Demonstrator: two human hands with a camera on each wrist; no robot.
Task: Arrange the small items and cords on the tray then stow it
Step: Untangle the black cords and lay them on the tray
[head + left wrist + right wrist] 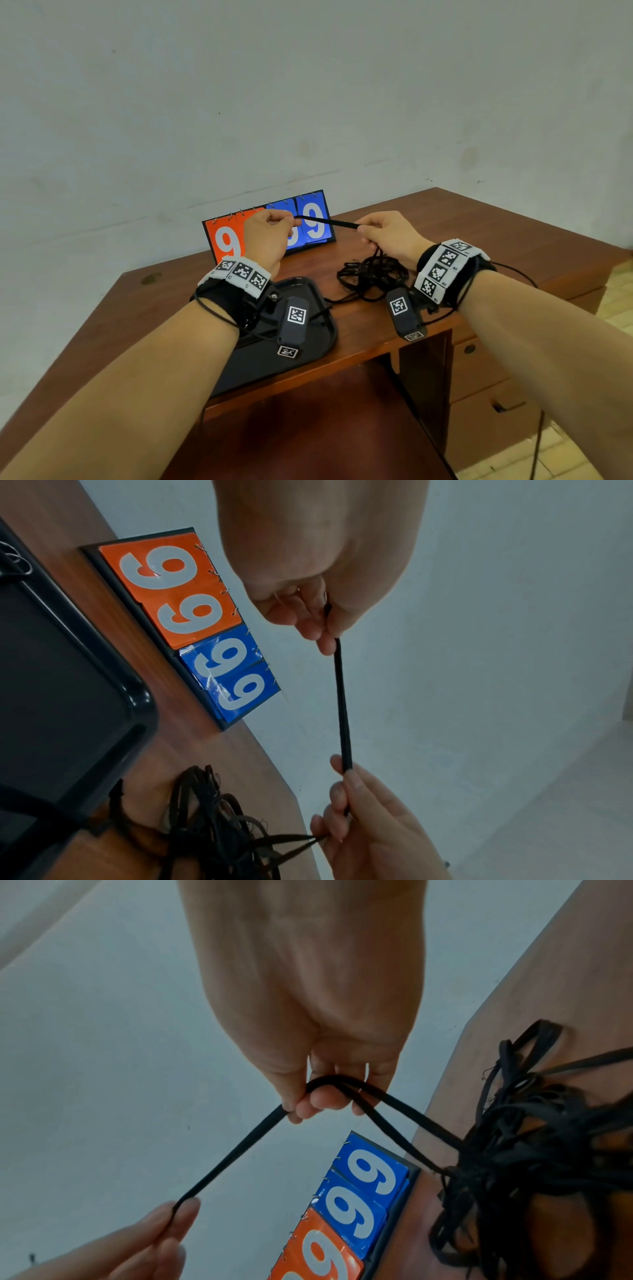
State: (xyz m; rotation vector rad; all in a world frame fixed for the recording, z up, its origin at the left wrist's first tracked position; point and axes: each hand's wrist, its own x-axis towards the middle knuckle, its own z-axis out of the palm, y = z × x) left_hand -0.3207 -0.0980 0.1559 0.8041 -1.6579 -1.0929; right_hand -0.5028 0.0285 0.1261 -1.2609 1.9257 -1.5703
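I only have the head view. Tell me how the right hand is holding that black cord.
Observer: The right wrist view shows the cord looped around the right hand's fingers and pinched at the fingertips. Two strands run down to the tangle on the desk.
Operator: Now read me the whole scoreboard. The left hand covers its middle here.
Observer: The left wrist view shows the scoreboard uncovered: orange 99, blue 99.

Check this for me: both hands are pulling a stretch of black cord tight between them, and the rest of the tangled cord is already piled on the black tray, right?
Not quite. The left hand and right hand do hold the black cord taut, but the tangled rest lies on the wooden desk beside the black tray, as the head view shows.
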